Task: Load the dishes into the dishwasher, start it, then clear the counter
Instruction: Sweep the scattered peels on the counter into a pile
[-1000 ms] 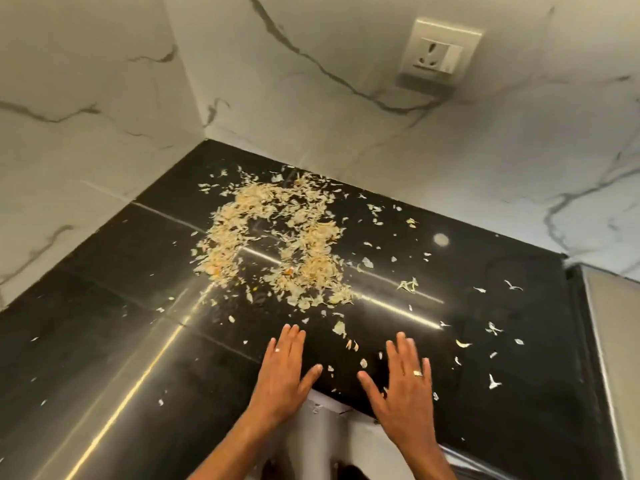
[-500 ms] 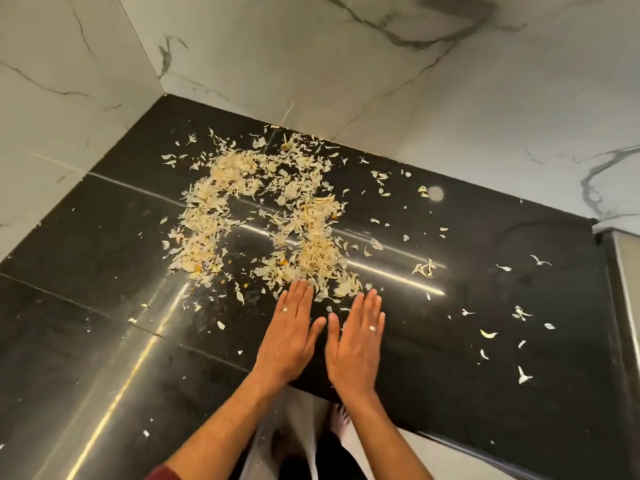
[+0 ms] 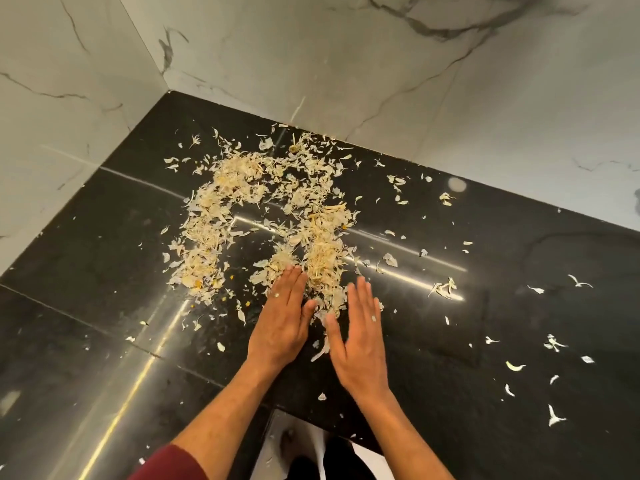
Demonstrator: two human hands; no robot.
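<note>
Scraps [image 3: 266,216] just beyond both hands [image 3: 322,327]

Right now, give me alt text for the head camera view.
Two flat hands, left hand and right hand, rest on a glossy black stone counter at a ring-shaped heap of pale dry peelings. White marble walls meet behind.

Two bare forearms. Left arm carries a maroon sleeve [image 3: 166,462] at the elbow. Right hand [image 3: 360,341] wears a ring on one finger. Left hand [image 3: 282,327] likewise shows a small ring.
</note>
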